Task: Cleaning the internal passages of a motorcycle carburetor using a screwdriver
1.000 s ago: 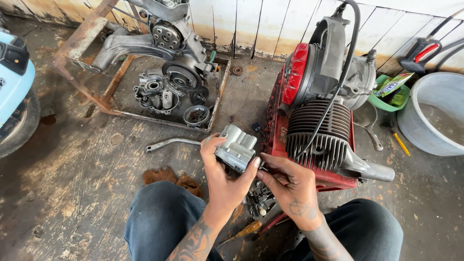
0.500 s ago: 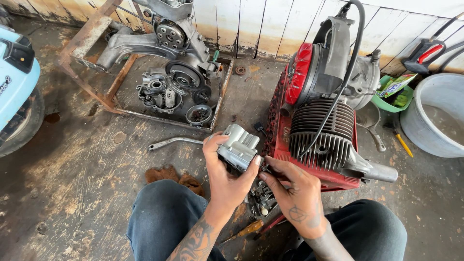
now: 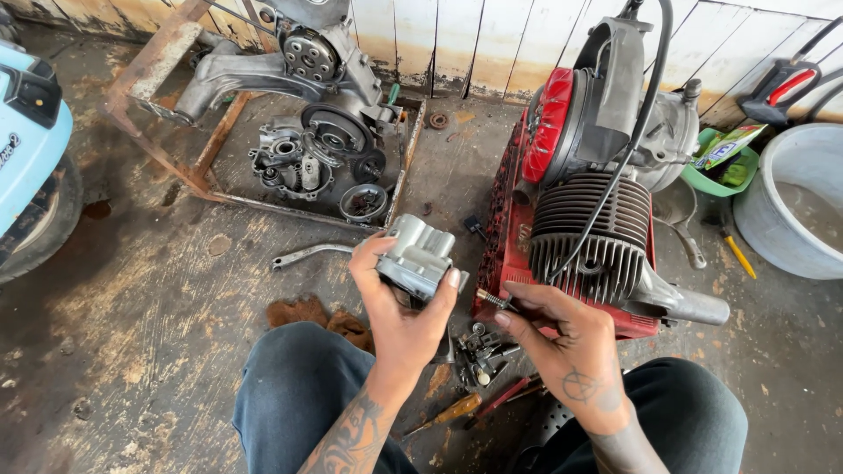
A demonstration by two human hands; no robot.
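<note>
**Grey metal part held up between two hands, over the workshop floor**

At the far left edge sits a pale blue vehicle body (image 3: 31,140) with a dark tyre below it. Next comes a rusty metal frame (image 3: 158,53) on the floor, holding a greasy engine casing (image 3: 320,132). Just in front of the frame lies a bent steel wrench (image 3: 303,254), with a brown rag (image 3: 316,314) near the person's knee.

The left hand (image 3: 399,303) grips a grey cast-metal part (image 3: 417,256) — thumb along its left side, fingers curled up around its right edge, so the part sits above the palm and leans toward the wall. The right hand (image 3: 566,338) is just beside it, fingers pinched narrowly on a small threaded screw (image 3: 492,300) whose tip points at the part without touching it.

Between the knees lie small metal pieces and an orange-handled screwdriver (image 3: 448,411). To the right stands a finned engine (image 3: 606,202) on a red base — then a green bowl (image 3: 720,171) and a grey tub (image 3: 790,206).
</note>
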